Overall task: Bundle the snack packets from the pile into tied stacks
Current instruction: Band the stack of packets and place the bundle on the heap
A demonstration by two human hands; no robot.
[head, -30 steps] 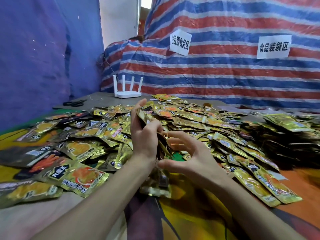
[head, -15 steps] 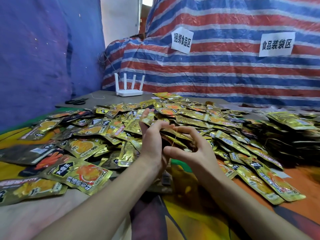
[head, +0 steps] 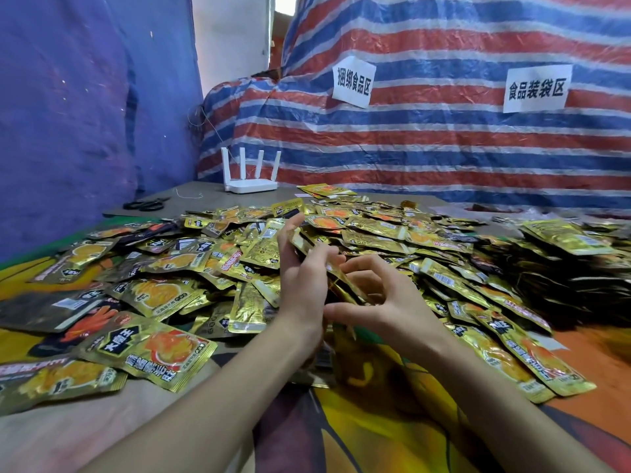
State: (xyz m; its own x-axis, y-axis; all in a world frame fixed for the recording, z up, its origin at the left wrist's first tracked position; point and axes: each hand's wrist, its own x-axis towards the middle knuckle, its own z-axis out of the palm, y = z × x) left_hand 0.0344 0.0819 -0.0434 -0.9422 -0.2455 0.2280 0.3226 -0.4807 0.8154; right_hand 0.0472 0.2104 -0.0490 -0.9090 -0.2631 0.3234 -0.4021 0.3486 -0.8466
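Snack packets (head: 375, 233): heaped loose across the worktop (head: 68, 435), as I see it.
Stack (head: 345, 290): upright between both hands, at the heap's near edge.
Left hand (head: 300, 281): grip clamped on stack.
Right hand (head: 389, 305): grip curled round stack.

I see gold snack packets (head: 375, 230), a red-blue-white striped tarp (head: 444, 148), a white router (head: 251, 186), black scissors (head: 145, 203).

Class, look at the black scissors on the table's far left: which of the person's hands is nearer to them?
Left. The left hand, gripping a packet stack, lies right of the scissors and nearer the camera; the right hand sits further right.
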